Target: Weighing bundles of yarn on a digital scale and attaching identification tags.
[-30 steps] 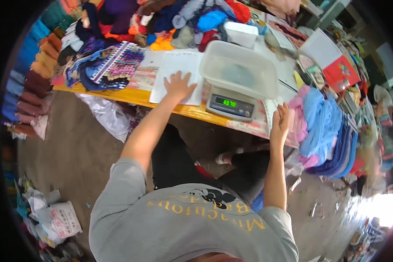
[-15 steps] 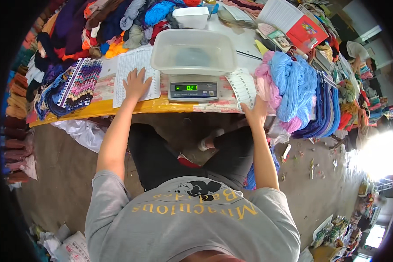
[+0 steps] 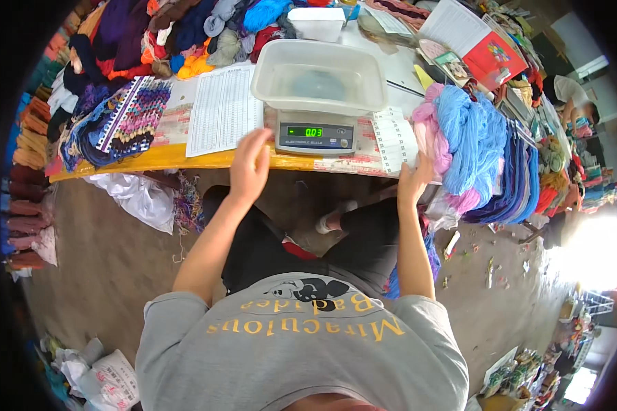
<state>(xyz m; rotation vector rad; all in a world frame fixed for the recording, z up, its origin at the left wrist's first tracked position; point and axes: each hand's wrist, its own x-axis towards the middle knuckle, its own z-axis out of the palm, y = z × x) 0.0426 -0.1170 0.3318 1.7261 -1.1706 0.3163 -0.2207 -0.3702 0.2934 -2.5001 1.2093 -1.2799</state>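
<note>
Taking 12 o'clock as straight ahead, we have our left hand (image 3: 250, 168) raised at the near edge of the table (image 3: 298, 162), its fingers loosely curved and the thumb apart, with nothing in its grasp. Our right hand (image 3: 416, 179) is half bent at the same edge, its thumb by the lower end of a white label sheet (image 3: 394, 140); we cannot tell whether it grips the paper or only rests against it.

At 2 o'clock from our left hand sits a grey electronic scale (image 3: 315, 140), its display lit with green digits. It carries a translucent plastic tub (image 3: 320, 99), wider than the scale. At 11 o'clock from the same hand, a printed form (image 3: 225, 109) lies flat on the table.

The label sheet lies at 11 o'clock from our right hand, just beside the scale. Pink yarn (image 3: 428, 130) is close by at 12 to 1 o'clock, pale blue yarn (image 3: 463, 140) at 2 o'clock, and darker blue skeins (image 3: 514, 178) at 3 o'clock.

Farther out, we see a multicoloured knitted piece (image 3: 140, 113) at 10 o'clock from our left hand and a white plastic sack (image 3: 140, 198) below the table between 8 and 9. A small white tub (image 3: 317, 26) stands beyond the translucent one. From our right hand, a red booklet (image 3: 493, 61) lies at 1 o'clock, and another person (image 3: 570, 92) bends over at 2.
</note>
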